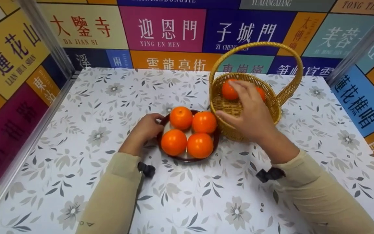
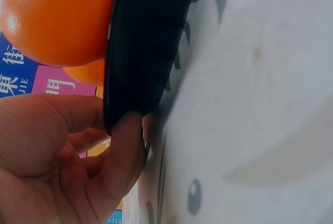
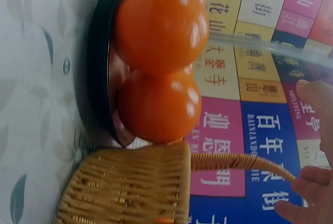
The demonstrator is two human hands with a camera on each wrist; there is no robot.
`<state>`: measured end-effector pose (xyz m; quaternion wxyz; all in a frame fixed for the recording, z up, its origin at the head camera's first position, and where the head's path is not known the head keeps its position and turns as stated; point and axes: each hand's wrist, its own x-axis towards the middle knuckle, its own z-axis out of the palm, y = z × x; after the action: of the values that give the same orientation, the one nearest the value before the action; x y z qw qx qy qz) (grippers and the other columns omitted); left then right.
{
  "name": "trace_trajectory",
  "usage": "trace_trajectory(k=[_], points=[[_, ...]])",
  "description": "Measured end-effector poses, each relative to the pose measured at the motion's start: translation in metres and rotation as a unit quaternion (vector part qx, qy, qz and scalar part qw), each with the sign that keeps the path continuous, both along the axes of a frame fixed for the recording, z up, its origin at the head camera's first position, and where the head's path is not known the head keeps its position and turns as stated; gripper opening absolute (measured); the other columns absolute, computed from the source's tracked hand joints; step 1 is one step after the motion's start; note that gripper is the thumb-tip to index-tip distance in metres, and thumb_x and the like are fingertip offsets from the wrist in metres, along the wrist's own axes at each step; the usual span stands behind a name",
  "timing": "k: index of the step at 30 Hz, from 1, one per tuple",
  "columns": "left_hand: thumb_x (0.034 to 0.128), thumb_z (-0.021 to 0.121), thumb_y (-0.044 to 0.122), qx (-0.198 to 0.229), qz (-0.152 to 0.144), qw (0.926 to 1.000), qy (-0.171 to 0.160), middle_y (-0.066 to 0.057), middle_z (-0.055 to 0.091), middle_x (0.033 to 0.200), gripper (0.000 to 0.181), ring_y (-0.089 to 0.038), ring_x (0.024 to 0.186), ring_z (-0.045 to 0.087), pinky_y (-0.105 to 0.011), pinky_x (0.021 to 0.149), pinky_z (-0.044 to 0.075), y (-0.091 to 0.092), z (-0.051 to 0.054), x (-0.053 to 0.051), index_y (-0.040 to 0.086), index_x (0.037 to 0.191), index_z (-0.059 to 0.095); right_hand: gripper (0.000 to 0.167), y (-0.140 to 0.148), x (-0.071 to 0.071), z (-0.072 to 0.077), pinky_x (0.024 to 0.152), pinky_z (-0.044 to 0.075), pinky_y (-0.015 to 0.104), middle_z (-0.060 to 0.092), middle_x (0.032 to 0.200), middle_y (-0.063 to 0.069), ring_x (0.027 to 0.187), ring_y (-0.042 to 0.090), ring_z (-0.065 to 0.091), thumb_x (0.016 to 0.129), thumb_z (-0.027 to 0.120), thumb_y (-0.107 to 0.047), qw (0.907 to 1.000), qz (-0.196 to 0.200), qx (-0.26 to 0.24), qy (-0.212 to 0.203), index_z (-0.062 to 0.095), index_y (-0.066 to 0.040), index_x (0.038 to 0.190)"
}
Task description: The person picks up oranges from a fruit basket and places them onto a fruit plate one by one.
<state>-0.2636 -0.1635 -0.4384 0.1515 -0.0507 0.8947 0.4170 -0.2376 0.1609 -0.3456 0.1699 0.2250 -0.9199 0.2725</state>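
On the table, a dark-rimmed plate [image 1: 187, 160] carries several oranges [image 1: 181, 117]. My left hand [image 1: 148, 127] pinches the plate's left edge between thumb and fingers, and the left wrist view shows that grip on the plate's dark side [image 2: 145, 41]. To the right stands a wicker basket [image 1: 232, 132] with a tall arched handle. Inside it lie an orange [image 1: 229, 90] and a second orange [image 1: 260, 93], partly hidden by my fingers. Over the basket's mouth my right hand [image 1: 255, 113] hovers, its thumb and fingers spread. In the right wrist view this hand [image 3: 315, 182] shows nothing held.
A white tablecloth [image 1: 99, 195] with grey flowers and leaves covers the table. Colourful panels with Chinese lettering [image 1: 162, 31] stand behind and at both sides, joined by metal corner posts [image 1: 49, 35]. The basket's handle [image 1: 299, 65] arches above its opening.
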Motion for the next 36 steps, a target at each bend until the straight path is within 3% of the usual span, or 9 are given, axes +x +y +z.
trace_trajectory(k=[4,12,18,24,36], points=[[0.0916,0.061,0.01,0.002,0.0,1.0,-0.001,-0.013,0.068,0.113,0.043,-0.024,0.09,0.063,-0.032,0.077,0.052,0.0,0.0,0.0,0.013,0.135,0.064,0.094,0.009,-0.016,0.004,0.12,0.036,0.059,0.033,0.164,0.009,0.148,0.036,0.04,0.086,0.08,-0.053,0.9984,-0.032,-0.004,-0.046,0.032,-0.029,0.163],[0.0916,0.06,0.01,-0.003,-0.013,0.9999,0.01,-0.013,0.067,0.108,0.043,-0.023,0.085,0.062,-0.03,0.073,0.051,-0.001,0.0,0.001,0.013,0.134,0.065,0.106,0.031,-0.046,0.002,0.118,0.03,0.07,0.02,0.171,0.009,0.153,0.044,0.03,0.082,0.077,-0.066,0.9903,-0.072,0.005,-0.119,0.018,-0.04,0.166],[0.0922,0.061,0.01,-0.004,-0.013,0.9999,0.009,-0.013,0.067,0.109,0.044,-0.023,0.085,0.062,-0.029,0.072,0.052,-0.001,0.0,0.001,0.013,0.136,0.064,0.111,0.047,-0.068,-0.007,0.12,0.025,0.07,0.01,0.174,0.009,0.157,0.044,0.021,0.08,0.074,-0.071,0.982,-0.089,0.002,-0.166,0.011,-0.04,0.166],[0.0928,0.061,0.01,0.005,-0.008,0.9999,0.004,-0.013,0.067,0.111,0.043,-0.024,0.087,0.062,-0.029,0.072,0.052,-0.001,-0.001,0.0,0.013,0.135,0.064,0.117,0.06,-0.088,-0.016,0.123,0.022,0.067,0.008,0.174,0.013,0.159,0.043,0.017,0.08,0.075,-0.071,0.9784,-0.091,0.004,-0.186,0.007,-0.035,0.168],[0.092,0.062,0.011,0.002,-0.005,1.0,0.003,-0.013,0.067,0.111,0.042,-0.025,0.087,0.063,-0.031,0.072,0.054,-0.002,-0.001,0.0,0.013,0.134,0.064,0.122,0.074,-0.107,-0.04,0.117,0.029,0.071,0.014,0.169,0.026,0.152,0.051,0.026,0.078,0.075,-0.073,0.9682,-0.107,0.042,-0.222,0.005,-0.03,0.168]])
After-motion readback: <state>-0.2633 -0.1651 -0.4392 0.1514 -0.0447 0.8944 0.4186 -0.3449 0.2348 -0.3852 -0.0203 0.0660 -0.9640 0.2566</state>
